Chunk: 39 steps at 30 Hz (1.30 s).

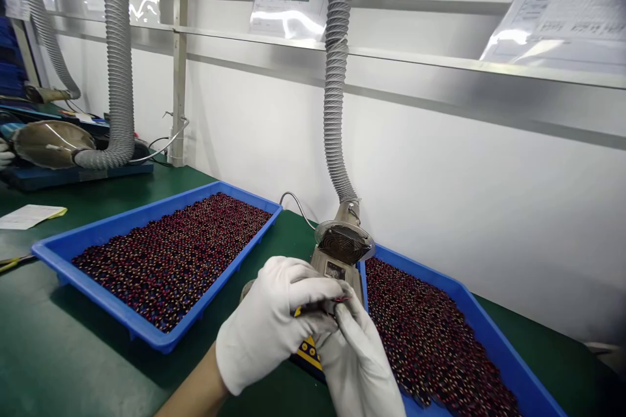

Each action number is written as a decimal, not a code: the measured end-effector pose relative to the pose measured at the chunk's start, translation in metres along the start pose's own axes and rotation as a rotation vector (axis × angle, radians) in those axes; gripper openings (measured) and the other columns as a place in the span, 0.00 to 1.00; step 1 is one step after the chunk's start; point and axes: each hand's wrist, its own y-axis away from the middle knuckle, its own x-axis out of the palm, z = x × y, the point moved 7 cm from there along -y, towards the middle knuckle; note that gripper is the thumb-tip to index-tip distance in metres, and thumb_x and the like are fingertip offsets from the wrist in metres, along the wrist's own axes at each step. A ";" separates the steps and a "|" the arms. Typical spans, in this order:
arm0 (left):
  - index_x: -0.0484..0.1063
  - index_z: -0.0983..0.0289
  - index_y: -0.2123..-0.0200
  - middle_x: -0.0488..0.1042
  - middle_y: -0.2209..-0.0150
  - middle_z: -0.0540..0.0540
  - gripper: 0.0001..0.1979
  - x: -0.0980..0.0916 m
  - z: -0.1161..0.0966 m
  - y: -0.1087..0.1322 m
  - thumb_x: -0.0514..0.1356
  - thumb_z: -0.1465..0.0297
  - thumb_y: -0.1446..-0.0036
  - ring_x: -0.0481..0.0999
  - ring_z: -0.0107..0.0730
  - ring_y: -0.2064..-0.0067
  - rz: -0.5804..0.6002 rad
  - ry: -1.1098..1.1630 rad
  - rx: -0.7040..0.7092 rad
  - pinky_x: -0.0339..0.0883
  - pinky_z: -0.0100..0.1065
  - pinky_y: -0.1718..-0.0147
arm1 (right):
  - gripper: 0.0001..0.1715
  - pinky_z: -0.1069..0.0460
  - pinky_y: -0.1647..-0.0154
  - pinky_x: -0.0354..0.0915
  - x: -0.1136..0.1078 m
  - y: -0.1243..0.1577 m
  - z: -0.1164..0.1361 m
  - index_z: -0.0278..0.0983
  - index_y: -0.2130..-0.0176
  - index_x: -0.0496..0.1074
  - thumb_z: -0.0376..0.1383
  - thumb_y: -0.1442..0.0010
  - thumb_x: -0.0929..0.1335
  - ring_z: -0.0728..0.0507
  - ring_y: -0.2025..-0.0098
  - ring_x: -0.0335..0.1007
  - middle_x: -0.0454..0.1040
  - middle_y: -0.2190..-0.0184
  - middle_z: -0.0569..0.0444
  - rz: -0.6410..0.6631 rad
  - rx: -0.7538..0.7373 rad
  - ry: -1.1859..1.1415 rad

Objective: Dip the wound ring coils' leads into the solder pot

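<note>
Part in your hands: a small wired component (327,305), dark-bodied with a thin red-tipped lead; too small to make out more.
Where it sits: between your two gloved hands, just in front of the fume extractor and above the gap between the trays.
Your left hand: a white cotton glove (268,319), with bare forearm showing behind the cuff; it comes in from the lower left and holds the component from above.
Your left fingers (313,290): pressed together and curled over, pinching the component against the thumb, though the thumb is partly hidden.
Your right hand: also white-gloved (355,365), rising from below.
Your right fingers (345,313): pressed together, tips against the component.
Just ahead: a metal fume extractor (341,244) with a grilled hood and a grey ribbed hose (335,78), beside a yellow-and-black base (307,352).
Left tray: a blue tray (147,324), full of small dark-red and blue components.
Right tray: a matching blue tray (508,365), with the same load, partly under your right hand.
Bench: a green mat (98,371), holding a sheet of paper (29,216) and a yellow-handled tool (12,264).
Far left: a second extractor hood (51,143), with another person's gloved hand (4,155) beside it.
</note>
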 end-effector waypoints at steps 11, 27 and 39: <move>0.79 0.63 0.68 0.79 0.63 0.55 0.06 -0.009 0.039 0.007 0.67 0.73 0.53 0.78 0.37 0.60 -0.149 0.620 -0.529 0.73 0.34 0.60 | 0.13 0.48 0.58 0.70 -0.007 -0.004 -0.004 0.44 0.61 0.77 0.40 0.49 0.74 0.44 0.62 0.73 0.77 0.60 0.53 0.029 -0.026 0.084; 0.79 0.62 0.73 0.80 0.67 0.53 0.07 0.003 0.026 0.003 0.64 0.79 0.51 0.78 0.32 0.63 -0.081 0.561 -0.448 0.73 0.31 0.60 | 0.13 0.53 0.59 0.71 0.007 -0.002 -0.008 0.43 0.60 0.76 0.34 0.49 0.74 0.46 0.59 0.73 0.77 0.61 0.53 0.049 0.040 -0.055; 0.73 0.55 0.52 0.75 0.53 0.52 0.28 0.006 0.017 0.004 0.69 0.80 0.57 0.72 0.40 0.50 0.121 0.200 -0.385 0.64 0.41 0.49 | 0.10 0.55 0.54 0.70 0.005 -0.006 -0.013 0.44 0.64 0.79 0.37 0.50 0.75 0.49 0.59 0.75 0.80 0.63 0.57 0.105 0.161 -0.359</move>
